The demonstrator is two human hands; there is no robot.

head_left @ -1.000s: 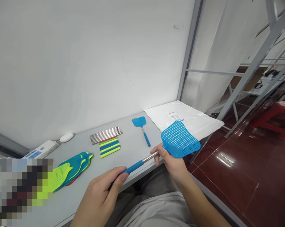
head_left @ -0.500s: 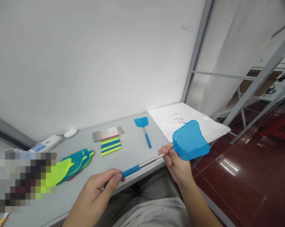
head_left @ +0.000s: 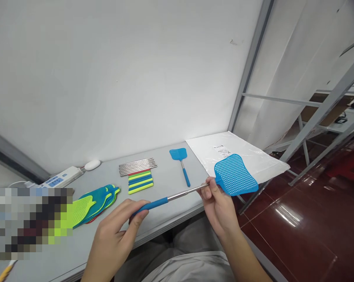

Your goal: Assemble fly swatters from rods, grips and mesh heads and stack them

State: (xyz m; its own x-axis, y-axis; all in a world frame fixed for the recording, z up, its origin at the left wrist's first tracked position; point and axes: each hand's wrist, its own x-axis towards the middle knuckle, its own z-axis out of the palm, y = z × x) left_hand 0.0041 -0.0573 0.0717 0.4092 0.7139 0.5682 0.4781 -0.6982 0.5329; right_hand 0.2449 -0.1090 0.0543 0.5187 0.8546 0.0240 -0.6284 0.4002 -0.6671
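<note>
A blue fly swatter [head_left: 236, 175] with a perforated head and a metal telescopic shaft is held in both my hands above the table's front edge. My left hand [head_left: 116, 225] is closed round its blue grip. The thumb and fingers of my right hand [head_left: 219, 203] pinch the shaft just below the head. Between the hands the metal shaft is bare and slopes up to the right. A second blue swatter [head_left: 179, 154], its shaft short, lies on the table behind.
Metal rods [head_left: 138, 167] lie in a row beside green, blue and red grips [head_left: 141, 182]. Loose swatter heads [head_left: 97, 200] are stacked at the left, near a power strip [head_left: 59, 179] and a white mouse [head_left: 92, 165]. A white plastic bag [head_left: 206, 145] overhangs the table's right end.
My left hand and the grip have shifted left and slightly up. A little more metal shaft shows between grip and head. My right hand keeps its pinch near the head.
</note>
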